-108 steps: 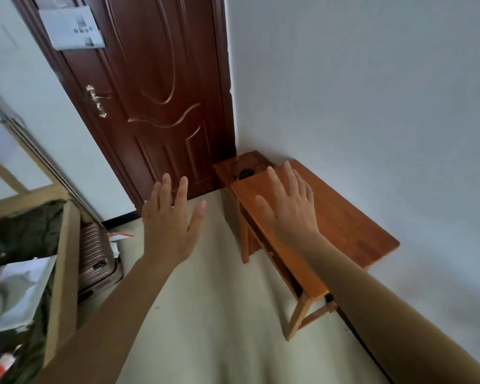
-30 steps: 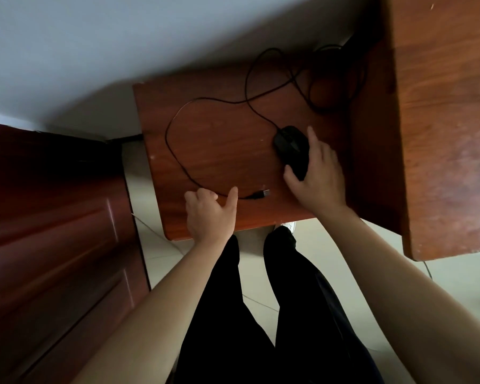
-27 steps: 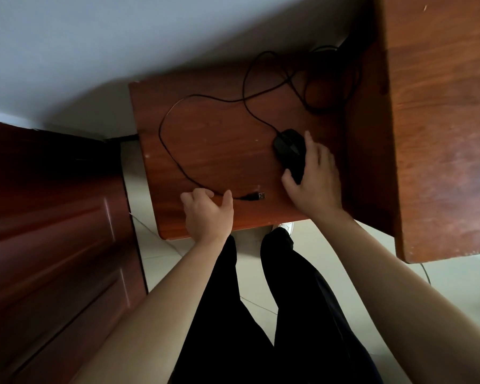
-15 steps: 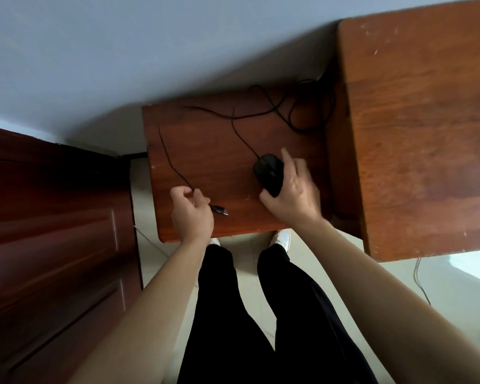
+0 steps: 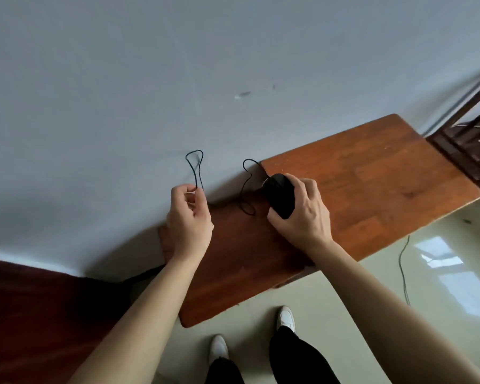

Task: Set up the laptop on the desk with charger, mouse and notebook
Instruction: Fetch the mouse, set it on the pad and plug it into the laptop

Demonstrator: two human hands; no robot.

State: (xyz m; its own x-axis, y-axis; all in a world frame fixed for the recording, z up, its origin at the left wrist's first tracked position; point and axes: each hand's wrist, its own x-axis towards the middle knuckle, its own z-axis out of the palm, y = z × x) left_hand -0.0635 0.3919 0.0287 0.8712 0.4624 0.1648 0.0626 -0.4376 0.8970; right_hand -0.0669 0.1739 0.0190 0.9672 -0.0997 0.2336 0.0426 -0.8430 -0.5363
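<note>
1. The black mouse [image 5: 280, 199] is up in the right hand [image 5: 302, 214], fingers wrapped around its far side and thumb tucked under the near end, at the left edge of the taller bench [image 5: 385, 184].
2. Its thin black cable [image 5: 245, 189] trails left from the mouse's nose, loops above the lower bench [image 5: 233, 261], and runs on to the left hand [image 5: 189, 220].
3. That left hand is closed in a pinch on the cable, with a narrow loop [image 5: 196, 167] standing up above the fingers against the grey wall [image 5: 150, 79].
4. Below, white shoes [image 5: 219, 349] and black trousers stand on the glossy floor [image 5: 399, 273].
5. A dark wooden door [image 5: 25, 314] fills the lower left.
</note>
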